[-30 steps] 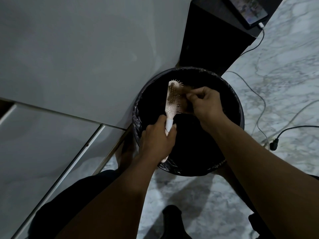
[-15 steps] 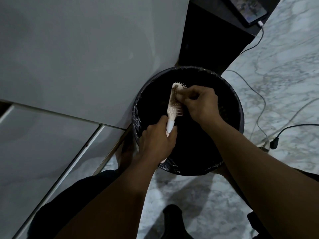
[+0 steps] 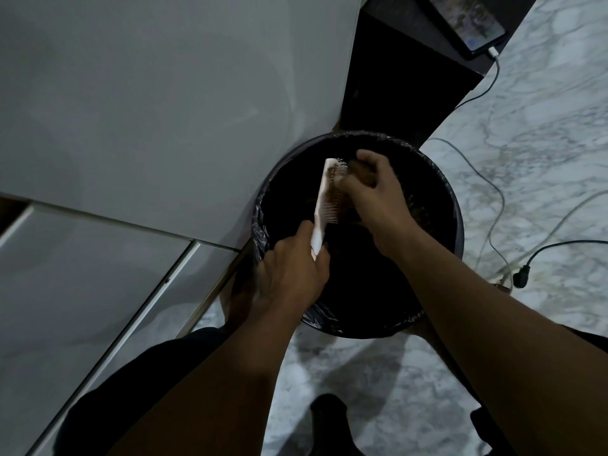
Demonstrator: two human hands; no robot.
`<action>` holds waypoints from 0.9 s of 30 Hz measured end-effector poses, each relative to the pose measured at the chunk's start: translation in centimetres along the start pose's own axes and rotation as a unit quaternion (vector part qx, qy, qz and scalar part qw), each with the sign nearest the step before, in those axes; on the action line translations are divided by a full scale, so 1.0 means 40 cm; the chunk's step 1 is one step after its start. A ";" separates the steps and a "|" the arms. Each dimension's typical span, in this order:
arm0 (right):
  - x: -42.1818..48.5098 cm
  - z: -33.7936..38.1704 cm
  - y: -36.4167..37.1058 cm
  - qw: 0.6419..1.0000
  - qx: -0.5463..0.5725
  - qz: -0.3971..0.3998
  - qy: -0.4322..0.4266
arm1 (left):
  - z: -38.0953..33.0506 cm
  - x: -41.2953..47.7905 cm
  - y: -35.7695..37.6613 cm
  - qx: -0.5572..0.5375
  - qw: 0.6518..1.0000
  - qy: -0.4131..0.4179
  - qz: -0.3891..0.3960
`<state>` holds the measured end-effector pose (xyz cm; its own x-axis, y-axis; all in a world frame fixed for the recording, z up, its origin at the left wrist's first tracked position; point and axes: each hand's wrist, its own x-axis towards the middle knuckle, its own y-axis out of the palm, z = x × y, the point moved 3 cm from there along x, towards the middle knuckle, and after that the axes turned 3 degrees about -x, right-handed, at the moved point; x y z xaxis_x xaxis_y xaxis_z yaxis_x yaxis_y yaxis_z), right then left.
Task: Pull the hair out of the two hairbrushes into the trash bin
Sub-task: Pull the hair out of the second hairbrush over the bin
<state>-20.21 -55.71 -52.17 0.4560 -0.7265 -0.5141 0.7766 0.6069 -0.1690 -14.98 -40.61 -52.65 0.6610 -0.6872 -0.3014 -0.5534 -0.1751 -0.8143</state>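
Hairbrush (image 3: 324, 200): a light, stiff, pale brush with thin pins. It is standing almost upright over the trash bin (image 3: 455, 232), handle down and pins facing right. It looks easy to hold by the smooth handle, not by the pokey pins.

Hair (image 3: 353, 167): a soft brown clump sitting in the pins near the top of the brush, right above the bin. It looks very light and tangly, so it is probably best pinched close to the pins and pulled slowly.

Left hand (image 3: 292, 274): it is curled tight around the brush handle, over the near-left side of the bin.

Right hand (image 3: 375, 192): it is above the middle of the bin, fingers bent in and pinching the hair against the pins.

Second brush: I cannot see it anywhere near the bin.

Trash bin: round and black, with a dark bag (image 3: 260, 225) inside.
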 end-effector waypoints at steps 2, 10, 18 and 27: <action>-0.007 -0.003 0.006 0.988 -0.132 -0.020 -0.083 | -0.010 -0.005 0.001 0.030 0.999 0.010 0.006; 0.005 -0.008 -0.018 0.971 -0.180 -0.128 -0.091 | -0.015 -0.002 0.010 0.029 0.999 0.016 0.007; 0.024 -0.015 -0.016 0.998 -0.013 -0.061 0.002 | -0.009 0.005 -0.002 -0.011 1.000 0.003 -0.009; 0.001 0.007 -0.016 0.978 -0.165 -0.061 -0.116 | -0.013 0.003 0.011 0.013 0.999 0.028 0.018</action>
<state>-20.55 -56.22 -51.84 0.4847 -0.8302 -0.2753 0.6662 0.5544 -0.4988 -15.42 -41.11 -52.79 0.6112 -0.7308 -0.3040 -0.5627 -0.1310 -0.8162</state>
